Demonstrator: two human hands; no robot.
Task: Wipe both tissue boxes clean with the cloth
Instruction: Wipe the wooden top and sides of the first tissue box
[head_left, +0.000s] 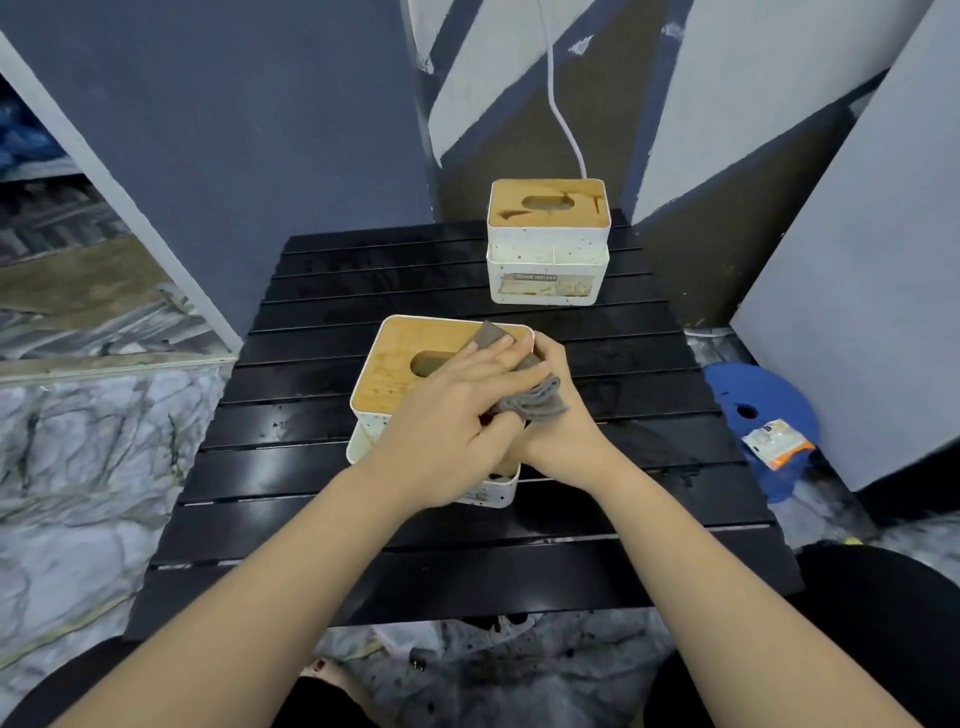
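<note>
The near tissue box (415, 384), white-walled with a wooden lid, stands mid-worktop, and the grey cloth (535, 400) lies bunched over its right end. The left hand (457, 410) lies over the cloth with fingers fairly straight, pressing it onto the lid; the right hand (558, 415) sits against the box's right side, partly hidden, with cloth folds showing over it, so it seems to hold the cloth or steady the box, though its grip cannot be told. The far tissue box (548, 244), same make, stands apart toward the far right edge, untouched. Both boxes look light and rigid, likely to slide on the glossy black slatted worktop (311, 467) unless braced at the side walls; the lids may lift off if pushed from below. The cloth is soft and limp, best held bunched under a flat palm. Around are grey-blue wall panels, a marbled floor (78, 467), a white cable (563, 119), and a blue stool (763, 410) at right carrying a small packet (776, 441).
</note>
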